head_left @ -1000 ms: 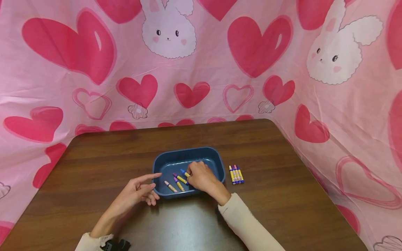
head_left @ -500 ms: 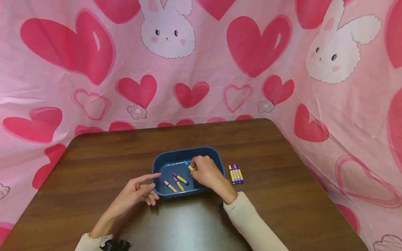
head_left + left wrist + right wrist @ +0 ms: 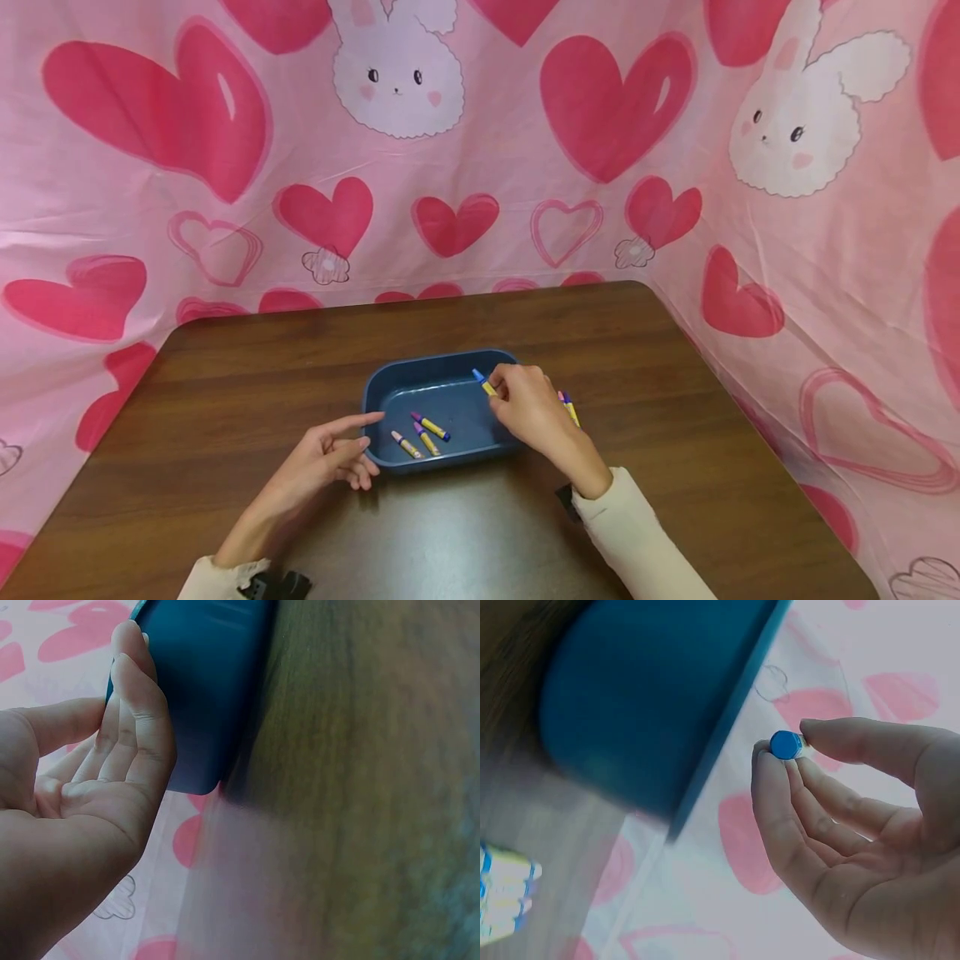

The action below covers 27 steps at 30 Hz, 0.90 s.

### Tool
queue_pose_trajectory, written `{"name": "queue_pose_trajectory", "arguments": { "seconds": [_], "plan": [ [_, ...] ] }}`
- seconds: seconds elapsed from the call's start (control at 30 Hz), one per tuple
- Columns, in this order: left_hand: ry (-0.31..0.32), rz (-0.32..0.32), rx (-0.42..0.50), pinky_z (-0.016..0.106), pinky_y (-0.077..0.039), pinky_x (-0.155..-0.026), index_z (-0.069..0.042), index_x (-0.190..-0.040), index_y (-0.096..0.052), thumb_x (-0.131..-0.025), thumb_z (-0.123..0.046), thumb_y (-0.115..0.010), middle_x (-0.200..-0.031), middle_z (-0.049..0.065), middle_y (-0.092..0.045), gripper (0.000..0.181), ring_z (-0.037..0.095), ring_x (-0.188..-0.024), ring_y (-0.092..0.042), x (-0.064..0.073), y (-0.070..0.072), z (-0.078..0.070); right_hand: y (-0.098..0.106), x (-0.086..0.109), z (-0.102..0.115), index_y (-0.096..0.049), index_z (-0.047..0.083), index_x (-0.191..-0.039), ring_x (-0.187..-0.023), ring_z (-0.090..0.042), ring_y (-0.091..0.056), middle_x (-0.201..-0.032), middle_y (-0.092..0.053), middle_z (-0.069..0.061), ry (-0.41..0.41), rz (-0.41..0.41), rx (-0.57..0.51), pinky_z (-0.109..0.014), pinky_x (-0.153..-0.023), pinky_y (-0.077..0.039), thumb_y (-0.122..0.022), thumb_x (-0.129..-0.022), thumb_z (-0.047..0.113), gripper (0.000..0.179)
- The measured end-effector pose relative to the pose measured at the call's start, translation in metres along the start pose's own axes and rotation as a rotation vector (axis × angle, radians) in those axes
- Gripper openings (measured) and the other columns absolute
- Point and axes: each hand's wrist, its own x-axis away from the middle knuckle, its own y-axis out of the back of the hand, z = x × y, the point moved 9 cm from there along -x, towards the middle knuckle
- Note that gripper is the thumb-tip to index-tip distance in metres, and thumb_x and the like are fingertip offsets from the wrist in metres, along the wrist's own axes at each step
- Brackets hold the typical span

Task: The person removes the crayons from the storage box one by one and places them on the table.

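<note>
Over the right end of the tray (image 3: pixel 420 373), the right hand (image 3: pixel 536 412) pinches a blue crayon (image 3: pixel 484 383), probably light, stiff and brittle, best gripped mid-barrel, the left hand (image 3: pixel 324 457) loosely spread.

The person wears plain cream long sleeves: the right sleeve (image 3: pixel 637 533) fits loosely round the forearm, with soft folds and a straight-edged cuff at the wrist, while the left sleeve (image 3: pixel 213 581), only its end in view at the near edge, has a rumpled cuff. A chunky black wrist device (image 3: pixel 276 586) with blocky, angular parts sits by the left cuff, and a smaller dark piece (image 3: pixel 568 503) shows beside the right one. Beyond the cuffs, the left hand (image 3: pixel 330 454) and right hand (image 3: pixel 531 412) are bare, with slender, tapering fingers.
</note>
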Motion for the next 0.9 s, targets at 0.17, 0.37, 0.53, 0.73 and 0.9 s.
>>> {"name": "queue_pose_trajectory", "arguments": {
  "seconds": [0.17,0.37,0.53,0.73,0.9],
  "plan": [
    [0.006,-0.01,0.0,0.039,-0.061,-0.071,0.006,-0.15,-0.032,-0.105,-0.01,-0.048,-0.094,0.035,-0.067,0.05,0.026,-0.073,-0.072,0.0,0.001,0.0,0.018,0.012,-0.011,-0.072,0.002,-0.091,-0.065,-0.013,-0.057,-0.075,-0.065,-0.001,-0.032,-0.042,-0.042,-0.025,-0.057,-0.052,-0.076,-0.083,0.001,0.009],
    [0.041,-0.031,-0.008,0.04,-0.061,-0.071,0.006,-0.151,-0.032,-0.106,-0.015,-0.049,-0.092,0.029,-0.07,0.052,0.028,-0.073,-0.071,0.001,0.002,0.002,0.035,0.024,-0.036,-0.072,0.004,-0.088,-0.065,-0.012,-0.058,-0.073,-0.065,0.0,-0.088,-0.085,-0.038,-0.026,-0.058,-0.051,-0.077,-0.083,0.003,0.008],
    [0.052,-0.04,-0.012,0.04,-0.061,-0.072,0.006,-0.151,-0.032,-0.105,-0.016,-0.05,-0.092,0.028,-0.07,0.053,0.028,-0.073,-0.071,0.002,0.003,0.002,0.048,0.029,-0.056,-0.071,0.003,-0.087,-0.065,-0.013,-0.062,-0.072,-0.067,-0.001,-0.114,-0.106,-0.006,-0.03,-0.061,-0.053,-0.076,-0.082,0.003,0.007],
    [0.044,-0.04,-0.008,0.04,-0.061,-0.071,0.006,-0.151,-0.032,-0.105,-0.015,-0.05,-0.093,0.03,-0.069,0.053,0.028,-0.073,-0.071,0.002,0.003,0.001,0.06,0.032,-0.081,-0.071,0.001,-0.087,-0.067,-0.017,-0.062,-0.073,-0.068,-0.003,-0.139,-0.118,0.044,-0.035,-0.064,-0.054,-0.073,-0.082,0.004,0.006],
    [0.032,-0.024,0.002,0.041,-0.061,-0.071,0.006,-0.151,-0.032,-0.105,-0.015,-0.05,-0.094,0.036,-0.066,0.053,0.027,-0.072,-0.071,0.002,0.001,0.001,0.063,0.035,-0.101,-0.07,0.0,-0.085,-0.066,-0.019,-0.059,-0.071,-0.065,-0.003,-0.172,-0.104,0.071,-0.036,-0.063,-0.053,-0.071,-0.08,0.003,0.006]
  ]
}}
